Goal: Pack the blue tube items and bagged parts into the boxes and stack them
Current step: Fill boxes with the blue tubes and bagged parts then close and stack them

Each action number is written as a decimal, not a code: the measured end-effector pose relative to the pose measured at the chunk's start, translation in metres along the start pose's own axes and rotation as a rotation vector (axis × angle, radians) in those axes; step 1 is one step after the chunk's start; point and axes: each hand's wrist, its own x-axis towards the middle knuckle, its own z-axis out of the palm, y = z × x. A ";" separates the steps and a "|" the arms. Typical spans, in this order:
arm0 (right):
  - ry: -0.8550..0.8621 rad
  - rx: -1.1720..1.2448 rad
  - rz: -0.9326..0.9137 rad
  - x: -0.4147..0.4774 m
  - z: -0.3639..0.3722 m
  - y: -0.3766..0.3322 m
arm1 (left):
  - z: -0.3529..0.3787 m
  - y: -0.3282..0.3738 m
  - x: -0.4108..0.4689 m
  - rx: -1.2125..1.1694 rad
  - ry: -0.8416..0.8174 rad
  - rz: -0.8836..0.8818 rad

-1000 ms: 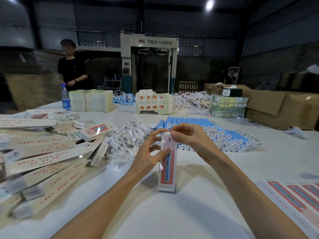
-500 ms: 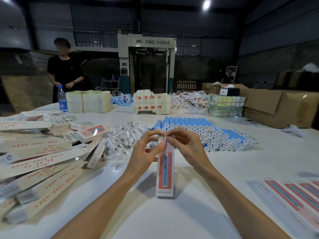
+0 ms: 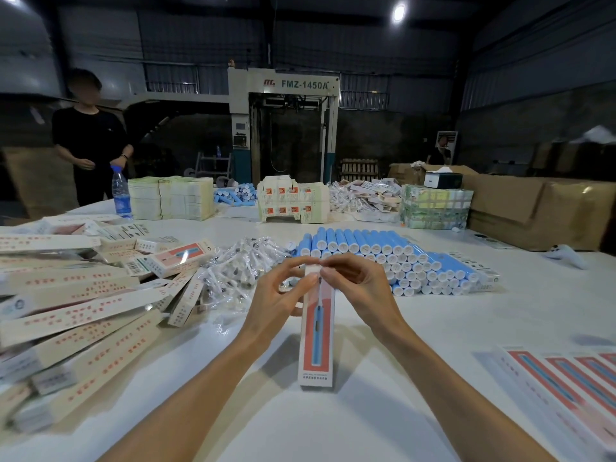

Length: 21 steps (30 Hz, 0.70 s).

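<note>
1. The box (image 3: 316,345) stands upright on the table (image 3: 333,428), between my hands.
2. My left hand (image 3: 278,296) and right hand (image 3: 361,285) each pinch its top flap with curled fingertips.
3. The blue tubes (image 3: 383,258) lie stacked just behind.

Forearms reaching forward, left hand (image 3: 276,295) and right hand (image 3: 358,283) close together, fingertips pinching

Box (image 3: 316,331) top hidden behind fingers (image 3: 297,260); print at box foot unreadable; flat cartons (image 3: 566,381) cut by right edge.
</note>
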 end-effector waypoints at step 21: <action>-0.209 -0.650 0.224 -0.019 0.035 0.003 | -0.002 -0.027 0.007 -0.050 0.303 -0.165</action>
